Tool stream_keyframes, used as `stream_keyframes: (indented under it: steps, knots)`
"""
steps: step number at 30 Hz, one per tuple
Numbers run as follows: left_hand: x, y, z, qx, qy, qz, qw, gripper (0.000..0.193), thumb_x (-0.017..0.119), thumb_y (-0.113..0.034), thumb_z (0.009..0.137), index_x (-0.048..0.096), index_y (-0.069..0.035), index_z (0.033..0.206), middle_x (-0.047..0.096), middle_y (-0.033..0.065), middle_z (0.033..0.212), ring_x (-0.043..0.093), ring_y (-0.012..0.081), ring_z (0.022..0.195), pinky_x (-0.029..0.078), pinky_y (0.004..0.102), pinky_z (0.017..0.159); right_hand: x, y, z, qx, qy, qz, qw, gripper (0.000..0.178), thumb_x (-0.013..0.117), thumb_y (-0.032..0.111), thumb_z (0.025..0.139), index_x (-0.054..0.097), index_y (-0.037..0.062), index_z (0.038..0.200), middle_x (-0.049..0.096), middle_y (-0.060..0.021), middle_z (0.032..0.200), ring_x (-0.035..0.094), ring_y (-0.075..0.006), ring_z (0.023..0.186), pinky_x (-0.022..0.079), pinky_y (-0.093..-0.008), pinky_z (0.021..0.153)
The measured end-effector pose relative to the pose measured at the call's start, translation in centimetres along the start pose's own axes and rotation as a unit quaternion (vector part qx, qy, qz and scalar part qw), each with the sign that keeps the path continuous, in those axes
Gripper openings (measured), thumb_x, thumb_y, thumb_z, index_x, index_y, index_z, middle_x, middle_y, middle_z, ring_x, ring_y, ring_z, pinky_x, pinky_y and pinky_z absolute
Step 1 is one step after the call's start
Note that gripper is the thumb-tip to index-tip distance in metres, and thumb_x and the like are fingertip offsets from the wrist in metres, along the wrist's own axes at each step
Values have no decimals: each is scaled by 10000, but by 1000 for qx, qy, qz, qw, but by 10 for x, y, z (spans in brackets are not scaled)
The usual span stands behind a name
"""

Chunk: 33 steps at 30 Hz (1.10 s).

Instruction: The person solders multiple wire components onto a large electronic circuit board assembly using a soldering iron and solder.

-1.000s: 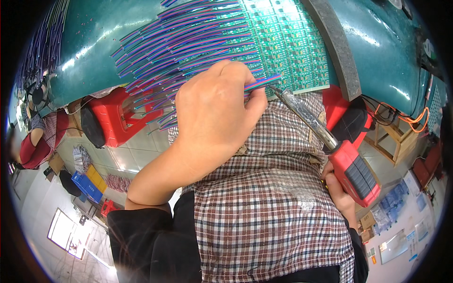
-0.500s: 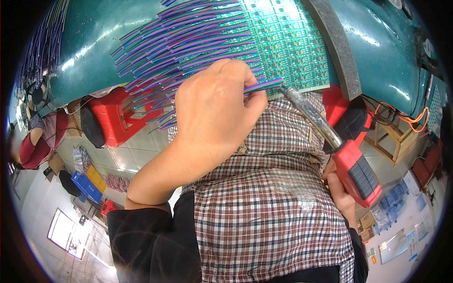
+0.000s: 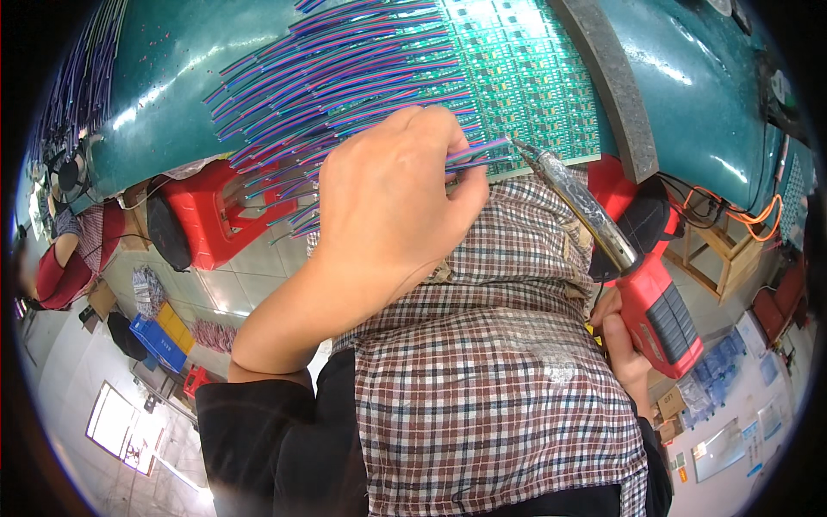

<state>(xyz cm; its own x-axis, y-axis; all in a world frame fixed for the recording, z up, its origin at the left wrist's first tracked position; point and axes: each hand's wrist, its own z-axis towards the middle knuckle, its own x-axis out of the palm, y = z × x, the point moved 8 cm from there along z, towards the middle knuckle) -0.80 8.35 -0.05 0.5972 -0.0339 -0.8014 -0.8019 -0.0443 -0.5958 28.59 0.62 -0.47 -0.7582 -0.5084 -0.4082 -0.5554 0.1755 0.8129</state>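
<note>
Left hand [image 3: 388, 185]: grip pinching a flat multicoloured wire strip [image 3: 482, 149] over the green circuit-board panel's [image 3: 538, 82] near edge; right hand [image 3: 622, 340] wrapped round a red-handled soldering iron [image 3: 596, 217], tip by the strip's end, contact uncertain. Blue-red-green wire rows [image 3: 345, 77] already line the panel's left, so I judge few positions remain. Long dark grey bar [image 3: 616, 95] bounds its right on the teal worktop [image 3: 189, 77]; left hand hides some rows.

Tilted soldering iron [image 3: 622, 253], pinched wires [image 3: 479, 151], green boards [image 3: 544, 86]

The red handle [image 3: 662, 320] hides part of the right hand [image 3: 624, 348], probably its fingertips.
</note>
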Motion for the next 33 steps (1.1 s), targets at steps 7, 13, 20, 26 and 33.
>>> stream_keyframes:
  steps: [7, 13, 20, 26, 33]
  knots:
    - [-3, -1, 4, -3, 40, -28, 999, 122, 715, -119, 931, 655, -15, 911, 664, 110, 802, 673, 251, 706, 535, 321, 651, -1, 5, 3, -2, -14, 31, 999, 143, 630, 141, 949, 586, 5, 969, 594, -97, 812, 550, -193, 757, 439, -325, 706]
    - [-23, -5, 9, 19, -10, -13, 1000, 110, 665, -92, 992, 671, 9, 948, 679, 91, 812, 653, 180, 709, 511, 286, 652, 0, 11, 7, 26, -15, 66, 997, 166, 642, 166, 943, 592, 7, 952, 596, -91, 804, 549, -190, 751, 440, -325, 701]
    - [-18, -6, -3, -92, 66, -101, 988, 134, 721, -120, 975, 663, -6, 934, 660, 31, 734, 595, 86, 634, 467, 262, 581, -1, 9, 5, 38, -22, 83, 996, 189, 658, 189, 934, 596, 11, 917, 600, -85, 801, 548, -191, 743, 440, -323, 700]
    - [1, -3, -13, -61, 48, -46, 996, 198, 770, -181, 933, 657, -40, 852, 637, 75, 706, 578, 183, 553, 454, 309, 532, -11, 5, -3, 14, -28, -89, 996, 209, 807, 133, 769, 774, 71, 967, 747, -84, 913, 719, -299, 824, 550, -414, 802]
    - [5, -3, -11, -41, 10, -10, 999, 245, 778, -219, 913, 644, -45, 802, 630, 76, 684, 582, 208, 525, 445, 341, 514, -6, 2, -3, 14, -51, -55, 997, 247, 826, 118, 713, 770, 75, 950, 742, -92, 899, 716, -315, 813, 550, -418, 794]
